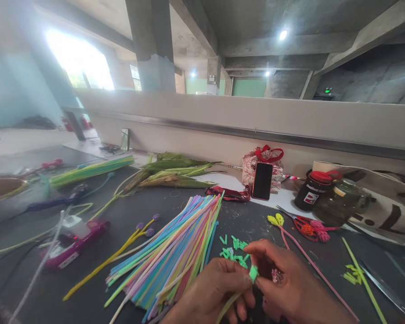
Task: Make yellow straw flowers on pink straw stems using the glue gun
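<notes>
My left hand (224,281) is closed on a pale yellow-green pipe cleaner stem (228,307), which runs down toward the lower edge. At the stem's tip, between both hands, sits a small bright green pipe cleaner piece (253,273). My right hand (286,276) curls around this tip, its thumb and fingertips against the green piece. Just beyond my fingers lie several short green pipe cleaner cuttings (234,254). A large fan of pastel pipe cleaners (178,247) spreads to the left of my hands. Pink stems with a yellow bud (276,220) lie on the right.
Scissors (299,222), a black bottle (312,193), a green jug (337,202) and a canvas bag (384,202) stand or lie right. A phone (262,181) leans on a patterned bag. Corn husks (175,173) lie behind; a magenta glue-gun-like device (76,245) sits left. Tweezers (388,288) lie right.
</notes>
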Demonstrator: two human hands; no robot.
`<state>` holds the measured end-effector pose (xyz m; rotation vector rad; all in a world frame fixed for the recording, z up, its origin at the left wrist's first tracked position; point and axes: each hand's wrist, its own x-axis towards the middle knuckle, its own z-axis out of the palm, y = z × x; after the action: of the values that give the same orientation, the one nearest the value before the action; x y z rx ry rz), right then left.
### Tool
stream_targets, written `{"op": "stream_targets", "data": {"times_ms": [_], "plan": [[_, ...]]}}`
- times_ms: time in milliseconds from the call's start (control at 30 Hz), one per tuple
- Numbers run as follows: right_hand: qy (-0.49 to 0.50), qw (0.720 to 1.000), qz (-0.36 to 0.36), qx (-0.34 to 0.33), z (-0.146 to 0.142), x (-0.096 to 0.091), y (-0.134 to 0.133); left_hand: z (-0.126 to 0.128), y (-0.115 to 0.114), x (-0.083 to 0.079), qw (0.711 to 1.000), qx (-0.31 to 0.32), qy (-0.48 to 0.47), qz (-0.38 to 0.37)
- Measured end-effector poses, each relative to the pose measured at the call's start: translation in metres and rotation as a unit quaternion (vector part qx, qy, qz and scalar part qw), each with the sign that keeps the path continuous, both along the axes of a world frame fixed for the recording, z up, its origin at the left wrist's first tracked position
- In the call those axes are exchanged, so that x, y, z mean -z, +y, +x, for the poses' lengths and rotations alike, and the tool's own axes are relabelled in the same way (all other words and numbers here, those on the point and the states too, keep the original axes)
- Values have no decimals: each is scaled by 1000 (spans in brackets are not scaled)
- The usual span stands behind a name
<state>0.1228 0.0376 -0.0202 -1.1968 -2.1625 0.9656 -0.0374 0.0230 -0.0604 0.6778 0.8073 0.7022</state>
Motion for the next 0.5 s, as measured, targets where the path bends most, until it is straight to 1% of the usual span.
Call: {"op": "stream_targets", "data": {"times_ms": [100,200,367,433,500], "plan": [[14,1000,-2,7,0,1,0,0,1,0,1000,4,11,2],[18,1000,-15,0,-2,1,-1,1,1,-1,1000,-5,15,13],[29,999,-19,30,-3,1,-2,1,-2,0,998,-39,43,25],[31,999,-22,25,-2,-2,-1,0,-2,0,996,-56,62,28],[33,999,-33,7,1,-6,-1,0,-2,-1,992,-87,86,44]]}}
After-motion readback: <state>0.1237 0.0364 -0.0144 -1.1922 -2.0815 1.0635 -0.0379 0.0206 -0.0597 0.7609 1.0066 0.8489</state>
